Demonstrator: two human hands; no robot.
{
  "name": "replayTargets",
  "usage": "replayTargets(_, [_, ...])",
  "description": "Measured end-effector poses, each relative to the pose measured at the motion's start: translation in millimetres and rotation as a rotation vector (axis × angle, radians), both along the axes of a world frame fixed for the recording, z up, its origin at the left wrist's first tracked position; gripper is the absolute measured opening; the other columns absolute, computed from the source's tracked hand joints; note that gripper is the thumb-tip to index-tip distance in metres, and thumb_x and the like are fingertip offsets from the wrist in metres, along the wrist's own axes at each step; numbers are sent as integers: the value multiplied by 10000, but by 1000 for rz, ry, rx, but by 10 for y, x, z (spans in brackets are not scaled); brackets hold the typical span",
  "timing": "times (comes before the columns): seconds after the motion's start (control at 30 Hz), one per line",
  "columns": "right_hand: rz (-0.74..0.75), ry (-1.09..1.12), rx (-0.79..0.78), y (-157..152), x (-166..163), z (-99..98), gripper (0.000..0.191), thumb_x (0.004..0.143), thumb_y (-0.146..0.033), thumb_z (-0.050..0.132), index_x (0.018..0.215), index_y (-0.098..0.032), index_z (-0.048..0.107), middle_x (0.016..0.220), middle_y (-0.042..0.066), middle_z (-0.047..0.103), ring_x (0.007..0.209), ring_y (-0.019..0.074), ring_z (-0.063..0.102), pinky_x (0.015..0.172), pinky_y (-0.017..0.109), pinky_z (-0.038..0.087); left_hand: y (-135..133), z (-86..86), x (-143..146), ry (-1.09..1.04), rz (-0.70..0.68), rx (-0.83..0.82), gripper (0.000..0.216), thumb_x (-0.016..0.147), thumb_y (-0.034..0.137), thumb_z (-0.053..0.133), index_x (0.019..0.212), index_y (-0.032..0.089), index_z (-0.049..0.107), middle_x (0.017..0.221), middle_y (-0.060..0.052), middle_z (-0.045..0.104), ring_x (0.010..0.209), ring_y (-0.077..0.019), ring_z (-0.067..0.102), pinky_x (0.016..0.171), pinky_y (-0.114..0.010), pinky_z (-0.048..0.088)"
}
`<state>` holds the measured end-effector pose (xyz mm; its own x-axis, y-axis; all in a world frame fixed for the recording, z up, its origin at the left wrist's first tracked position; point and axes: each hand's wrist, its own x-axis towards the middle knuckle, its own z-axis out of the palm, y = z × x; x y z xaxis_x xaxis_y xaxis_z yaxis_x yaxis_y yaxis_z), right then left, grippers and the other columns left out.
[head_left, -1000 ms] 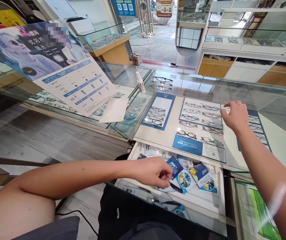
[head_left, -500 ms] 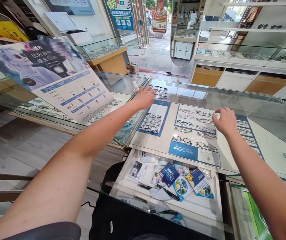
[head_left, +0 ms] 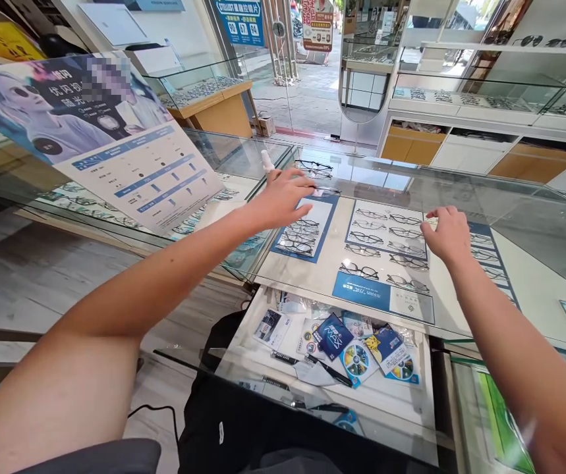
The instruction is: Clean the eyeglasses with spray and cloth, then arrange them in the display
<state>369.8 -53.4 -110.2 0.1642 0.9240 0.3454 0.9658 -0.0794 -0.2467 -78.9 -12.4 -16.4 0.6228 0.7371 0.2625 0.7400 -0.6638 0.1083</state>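
My left hand (head_left: pixel 285 197) is over the far left of the glass counter top, palm down, with its fingers stretched out and the thumb apart. Just beyond its fingertips lies a pair of dark-framed eyeglasses (head_left: pixel 313 168). A small white bottle (head_left: pixel 266 160) stands behind the knuckles. My right hand (head_left: pixel 448 236) is at the glass farther right, fingers loosely bent and thumb apart, with nothing visible in it. Beneath the glass, several eyeglasses (head_left: pixel 366 237) lie in rows between the hands, and more eyeglasses (head_left: pixel 296 245) rest on a blue-bordered sheet (head_left: pixel 317 247) at the left.
Below the counter an open drawer (head_left: pixel 391 411) holds cards, leaflets and a black pen-like item (head_left: pixel 329 370). A large printed sign (head_left: pixel 129 155) leans over the left counter. Display cases (head_left: pixel 203 99) and an oval mirror (head_left: pixel 367 66) stand farther back.
My left hand has drawn back slightly from the dark eyeglasses and turned, its thumb now spread toward the right. My right hand stays in nearly the same place. The view has tipped slightly downward.
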Motion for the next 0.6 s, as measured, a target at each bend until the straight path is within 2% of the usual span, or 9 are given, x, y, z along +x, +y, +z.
replayTargets(0.1, [8,23,17,9,21,-15,366,957,-407,510,1163,-186,717,1325,222,673,1215,414,562,1059,566,467,-660,328,36,-84,-118,-216,442,1079,504,594,1416,275,766,1587,-74,671,1575,-403,430,1307,-676,224])
replayTargets(0.17, [7,31,20,17,32,-23,354,945,-411,522,1151,-195,713,1309,214,674,1207,407,561,1066,570,468,-1131,500,90,-110,-245,-448,404,1053,510,643,1384,329,789,1566,-37,696,1549,-363,493,1328,-603,255])
replayTargets(0.23, [7,34,12,23,38,-26,357,940,-416,520,1147,-196,711,1306,212,675,1212,408,559,1073,574,466,-1560,527,147,-116,-393,-721,363,1009,477,735,1343,362,815,1525,-29,733,1483,-324,582,1320,-501,313])
replayTargets(0.27, [7,34,9,24,40,-26,365,942,-420,514,1150,-194,712,1313,215,675,1217,412,558,1074,577,465,-1740,467,171,-113,-457,-829,365,987,473,770,1330,361,825,1505,-40,748,1453,-320,613,1299,-469,349])
replayTargets(0.33, [6,32,5,23,39,-25,384,949,-427,502,1163,-188,713,1337,223,671,1228,421,557,1072,583,464,-2006,201,202,-39,-541,-961,417,974,508,786,1353,338,818,1522,-76,738,1447,-338,627,1267,-458,390])
replayTargets(0.43, [7,23,1,19,36,-24,405,960,-431,491,1184,-176,713,1359,235,667,1242,429,557,1078,588,467,-2132,-437,206,129,-563,-969,485,1024,542,703,1421,274,780,1598,-126,679,1489,-371,601,1266,-480,397])
replayTargets(0.53, [8,22,-1,17,33,-22,403,962,-427,500,1188,-171,715,1349,237,671,1240,426,559,1079,584,469,-1953,-1070,189,147,-428,-814,495,1024,522,695,1436,255,755,1611,-143,665,1541,-400,546,1270,-540,393])
replayTargets(0.6, [4,26,0,17,30,-21,394,965,-420,502,1187,-175,717,1346,228,673,1234,421,563,1073,581,473,-1709,-1359,182,139,-288,-695,527,1027,488,685,1501,258,704,1698,-125,587,1609,-429,454,1285,-607,356])
